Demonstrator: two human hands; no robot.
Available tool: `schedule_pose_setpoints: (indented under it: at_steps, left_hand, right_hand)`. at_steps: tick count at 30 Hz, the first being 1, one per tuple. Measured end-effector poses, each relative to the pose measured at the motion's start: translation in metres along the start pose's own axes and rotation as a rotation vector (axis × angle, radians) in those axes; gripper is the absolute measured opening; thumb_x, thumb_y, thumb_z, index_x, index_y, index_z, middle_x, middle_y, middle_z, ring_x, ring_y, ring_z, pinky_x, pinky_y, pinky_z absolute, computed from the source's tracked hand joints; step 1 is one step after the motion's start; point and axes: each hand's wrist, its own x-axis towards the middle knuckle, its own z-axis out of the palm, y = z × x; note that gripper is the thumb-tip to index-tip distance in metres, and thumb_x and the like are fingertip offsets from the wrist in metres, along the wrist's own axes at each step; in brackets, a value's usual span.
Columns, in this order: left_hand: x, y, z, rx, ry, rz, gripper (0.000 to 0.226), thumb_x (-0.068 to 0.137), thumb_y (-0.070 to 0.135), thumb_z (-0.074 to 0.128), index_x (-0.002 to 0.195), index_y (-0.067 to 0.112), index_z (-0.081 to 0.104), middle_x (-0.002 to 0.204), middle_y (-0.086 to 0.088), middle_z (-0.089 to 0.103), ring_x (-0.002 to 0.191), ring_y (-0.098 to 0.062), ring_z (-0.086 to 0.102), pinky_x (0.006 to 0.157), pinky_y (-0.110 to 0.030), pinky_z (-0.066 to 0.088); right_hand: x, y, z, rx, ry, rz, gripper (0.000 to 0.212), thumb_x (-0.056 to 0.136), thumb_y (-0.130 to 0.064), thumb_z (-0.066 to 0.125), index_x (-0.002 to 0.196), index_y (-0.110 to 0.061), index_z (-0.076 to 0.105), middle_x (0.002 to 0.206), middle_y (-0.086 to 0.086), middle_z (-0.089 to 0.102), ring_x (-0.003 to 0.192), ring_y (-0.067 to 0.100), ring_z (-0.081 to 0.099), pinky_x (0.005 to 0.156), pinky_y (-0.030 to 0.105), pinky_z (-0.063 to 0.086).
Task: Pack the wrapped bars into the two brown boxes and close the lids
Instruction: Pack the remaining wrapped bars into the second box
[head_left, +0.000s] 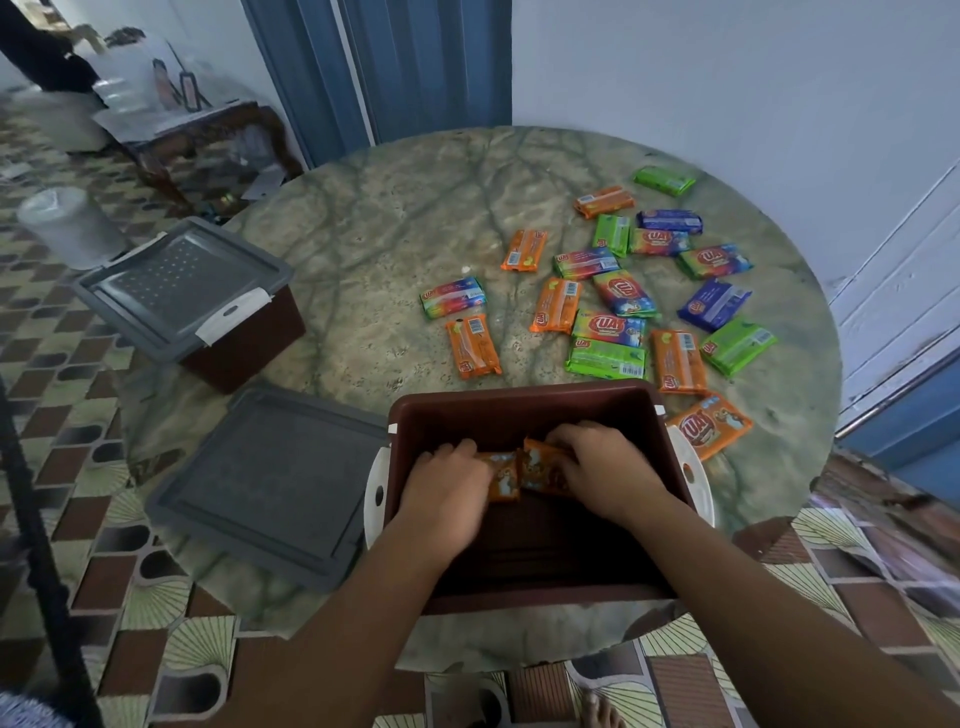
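- Open brown box (524, 410) sits at the near edge of the round marble-look table (363, 208); rectangular, dark reddish-brown walls, white latch handles on its left and right ends.
- Both hands are inside it. Left hand (447, 480) grips an orange wrapped bar (503, 475), fingers curled over its left end.
- Right hand (602, 467) grips a second orange bar (543, 467), fingers curled over its right end; the two bars meet end to end, low in the box.
- Grey lid (265, 483) lies flat on the table just left of the open box, touching its left handle.
- Second brown box (244, 343) stands at the far left table edge, its grey lid on, white latch at front.
- Loose bars (618, 291) are scattered on the table beyond and right of the open box: glossy orange, green, blue and rainbow wrappers, red oval logo, some barcode side up.
- One orange bar (714, 423) lies just beside the box's right handle.
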Motion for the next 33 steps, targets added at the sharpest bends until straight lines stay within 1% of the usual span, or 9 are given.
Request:
schedule_pose_setpoints:
  at_steps: [4, 8, 11, 14, 18, 21, 24, 29, 33]
  left_hand:
    - [-0.001, 0.0, 0.0, -0.006, -0.002, 0.004, 0.032, 0.101, 0.023, 0.052, 0.129, 0.029, 0.065, 0.123, -0.005, 0.053, 0.114, -0.03, 0.054, 0.093, -0.043, 0.044]
    - [-0.001, 0.0, -0.002, 0.002, 0.002, 0.005, 0.032, 0.101, 0.023, 0.051, 0.128, 0.028, 0.066, 0.122, -0.005, 0.054, 0.113, -0.03, 0.055, 0.093, -0.043, 0.044]
    - [-0.002, 0.0, -0.002, -0.005, -0.009, 0.003, 0.031, 0.1, 0.022, 0.053, 0.127, 0.026, 0.067, 0.122, -0.005, 0.053, 0.114, -0.03, 0.054, 0.094, -0.044, 0.044]
    - [-0.002, 0.0, -0.001, -0.008, -0.003, 0.003, 0.031, 0.099, 0.021, 0.052, 0.125, 0.024, 0.067, 0.121, -0.006, 0.053, 0.114, -0.03, 0.054, 0.094, -0.044, 0.044]
    - [-0.001, 0.0, 0.0, 0.002, 0.0, 0.007, 0.03, 0.1, 0.019, 0.051, 0.126, 0.023, 0.066, 0.122, -0.006, 0.054, 0.115, -0.031, 0.054, 0.095, -0.045, 0.044]
    - [-0.001, 0.001, 0.0, 0.017, 0.0, 0.011, 0.031, 0.1, 0.018, 0.05, 0.127, 0.023, 0.065, 0.122, -0.006, 0.054, 0.114, -0.031, 0.054, 0.095, -0.045, 0.045]
    - [0.0, 0.001, 0.001, 0.021, 0.004, 0.01, 0.031, 0.099, 0.017, 0.051, 0.126, 0.024, 0.066, 0.121, -0.006, 0.054, 0.114, -0.031, 0.054, 0.095, -0.045, 0.046]
    - [0.0, 0.0, 0.001, 0.016, -0.003, 0.006, 0.032, 0.098, 0.02, 0.053, 0.128, 0.024, 0.065, 0.123, -0.006, 0.055, 0.114, -0.03, 0.054, 0.096, -0.045, 0.045]
    - [-0.001, 0.0, 0.001, -0.008, 0.014, 0.01, 0.041, 0.096, 0.021, 0.058, 0.137, 0.025, 0.056, 0.127, -0.007, 0.053, 0.118, -0.031, 0.051, 0.099, -0.045, 0.044]
  right_hand:
    - [-0.001, -0.003, -0.004, 0.041, -0.039, 0.07, 0.032, 0.093, -0.027, 0.061, 0.124, -0.021, 0.064, 0.12, 0.006, 0.065, 0.107, 0.026, 0.063, 0.092, 0.042, 0.054]
    - [-0.008, -0.005, -0.001, 0.141, -0.181, 0.091, 0.043, 0.091, -0.036, 0.068, 0.124, -0.026, 0.042, 0.102, -0.001, 0.062, 0.092, 0.02, 0.064, 0.079, 0.037, 0.054]
    - [-0.01, -0.004, 0.001, 0.166, -0.246, 0.099, 0.043, 0.095, -0.032, 0.061, 0.129, -0.033, 0.034, 0.091, -0.005, 0.061, 0.085, 0.016, 0.063, 0.072, 0.033, 0.048]
    - [-0.01, -0.001, 0.003, 0.027, -0.165, 0.081, 0.037, 0.098, -0.033, 0.054, 0.132, -0.032, 0.041, 0.109, 0.007, 0.058, 0.093, 0.027, 0.062, 0.08, 0.037, 0.052]
    - [-0.012, 0.001, 0.006, -0.222, -0.091, 0.011, 0.048, 0.094, -0.031, 0.059, 0.139, -0.024, 0.044, 0.13, 0.014, 0.032, 0.121, 0.036, 0.043, 0.101, 0.047, 0.048]
    - [-0.016, 0.0, 0.004, -0.392, -0.206, -0.193, 0.053, 0.094, -0.026, 0.057, 0.144, -0.037, 0.042, 0.137, 0.009, 0.028, 0.125, 0.033, 0.033, 0.104, 0.045, 0.042]
    - [-0.02, 0.003, 0.005, -0.475, -0.327, -0.203, 0.057, 0.094, -0.022, 0.06, 0.142, -0.045, 0.042, 0.147, 0.007, 0.019, 0.131, 0.035, 0.026, 0.109, 0.046, 0.036]
    - [-0.02, 0.007, 0.004, -0.571, -0.262, -0.158, 0.062, 0.093, -0.026, 0.061, 0.149, -0.034, 0.035, 0.146, 0.014, 0.02, 0.132, 0.038, 0.026, 0.106, 0.044, 0.039]
    - [-0.017, 0.003, 0.004, -0.542, -0.201, -0.113, 0.065, 0.086, -0.039, 0.068, 0.143, -0.022, 0.044, 0.14, 0.013, 0.03, 0.129, 0.035, 0.033, 0.102, 0.043, 0.043]
